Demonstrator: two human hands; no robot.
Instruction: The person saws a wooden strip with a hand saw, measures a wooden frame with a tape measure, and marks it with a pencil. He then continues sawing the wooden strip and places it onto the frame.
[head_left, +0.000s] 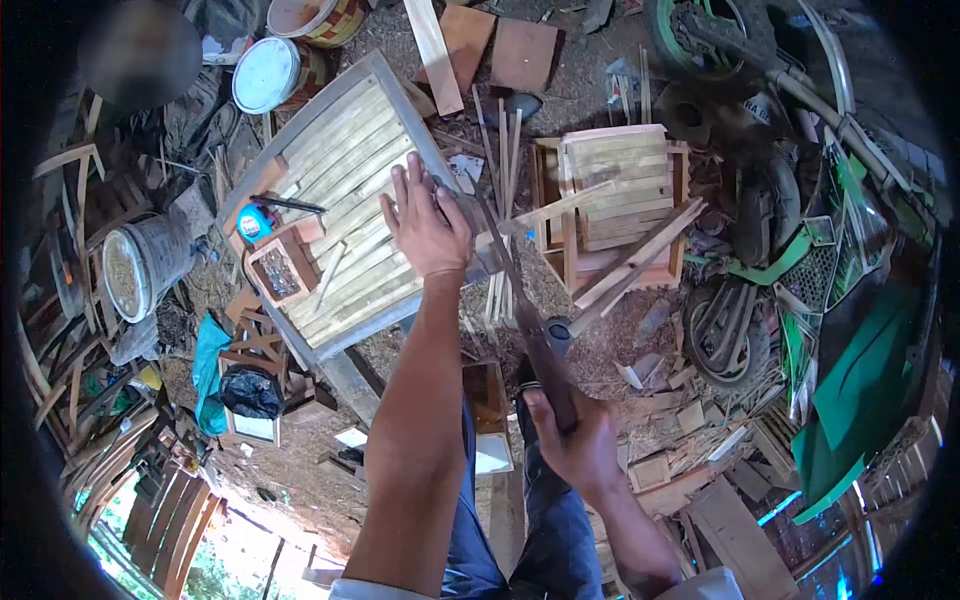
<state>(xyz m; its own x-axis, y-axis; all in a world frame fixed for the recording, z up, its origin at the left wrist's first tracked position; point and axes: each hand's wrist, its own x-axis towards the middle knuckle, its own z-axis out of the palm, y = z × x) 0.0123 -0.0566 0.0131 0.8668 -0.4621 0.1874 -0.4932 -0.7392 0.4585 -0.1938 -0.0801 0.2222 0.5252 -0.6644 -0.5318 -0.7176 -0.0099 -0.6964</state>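
Observation:
My left hand (430, 222) lies with its fingers spread over the right edge of the slatted wooden table (350, 150), pressing at a thin wooden strip (565, 208) that sticks out to the right past the edge. Whether its palm covers more of the strip is hidden. My right hand (580, 445) is closed around the handle of a long saw (540, 345). The saw's narrow blade runs up and left, beside the table edge and across the strip, close to my left hand.
A wooden crate (620, 190) with loose strips stands right of the table. On the table lie a small wooden frame (280, 270), a blue tape measure (254, 223) and a black tool (290, 204). Buckets (265, 76) stand at upper left; motorcycle parts (730, 335) lie at right.

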